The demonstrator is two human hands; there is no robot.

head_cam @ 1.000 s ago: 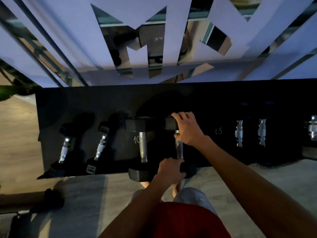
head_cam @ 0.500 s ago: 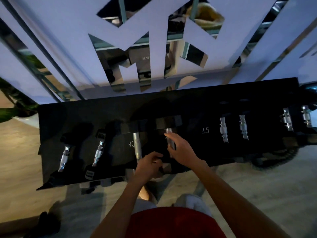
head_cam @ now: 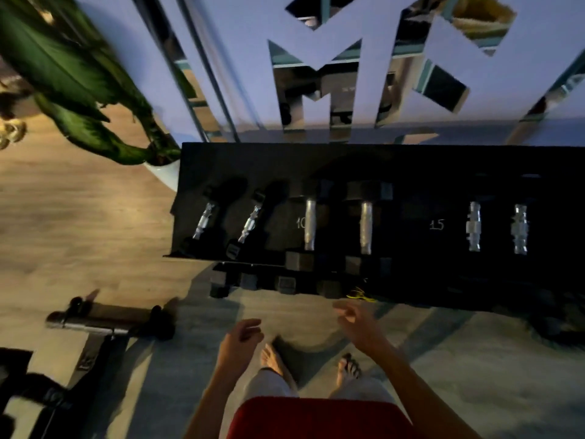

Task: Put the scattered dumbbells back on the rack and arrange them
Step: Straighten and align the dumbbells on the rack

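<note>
On the rack (head_cam: 411, 163), six dumbbells (head_cam: 366, 228) lie side by side.

Six dumbbells (head_cam: 366, 228) lie side by side on the rack (head_cam: 411, 166), a plant (head_cam: 79, 80) at its left.
</note>
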